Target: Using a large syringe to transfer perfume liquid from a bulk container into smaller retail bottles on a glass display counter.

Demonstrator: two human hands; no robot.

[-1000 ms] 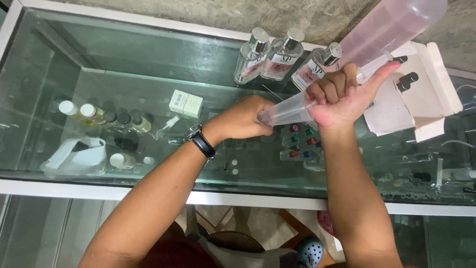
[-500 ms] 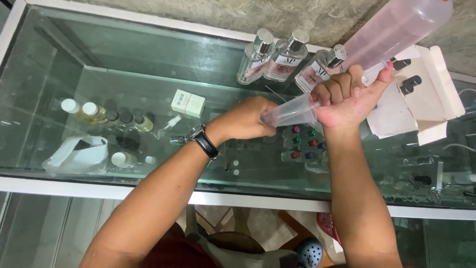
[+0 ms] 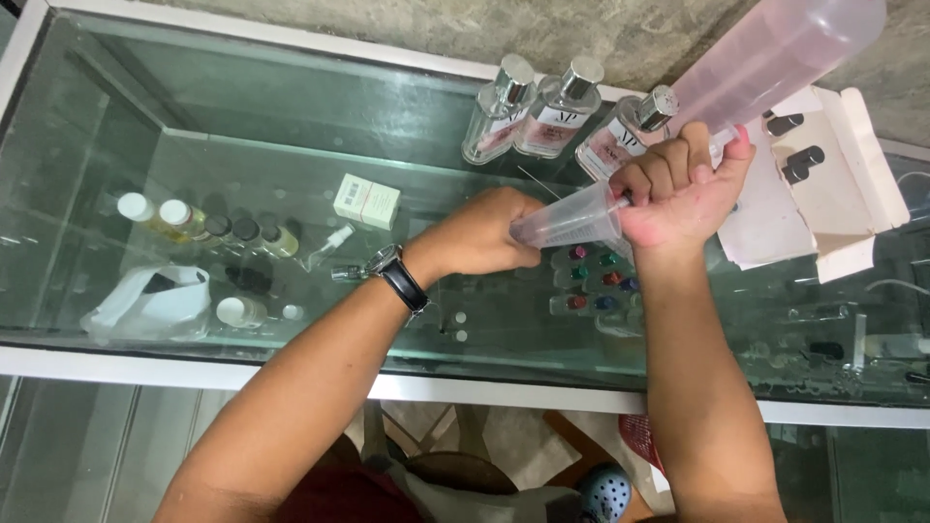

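Over a glass display counter (image 3: 291, 126), a person's left hand (image 3: 484, 235) closes its fingers around the wide end of a clear plastic measuring cup (image 3: 572, 218), held on its side above the glass. The right hand (image 3: 678, 189) is clenched in a fist around the neck of a large translucent bottle (image 3: 775, 48) filled with pale pink liquid, tipped steeply so its mouth meets the cup's narrow end. A black-strapped wristwatch (image 3: 397, 276) sits on the left wrist.

Just behind the hands, three clear square perfume bottles (image 3: 557, 111) with silver caps and white labels stand in a row on the countertop, the rightmost nearly touching the right fist. To the right lies an open white cardboard box (image 3: 833, 184), its flaps spread, with small black pieces on its inner panel.

Beneath the glass, directly under the hands, a cluster of small vials with coloured tops (image 3: 596, 281), red, green and blue among them, rests on a shelf. Farther left on the same shelf sit a small white rectangular carton (image 3: 366, 200), a row of little amber and dark bottles with white and black caps (image 3: 203, 225), and a crumpled white plastic bag (image 3: 145, 300). A white frame (image 3: 194, 368) edges the counter's near side.
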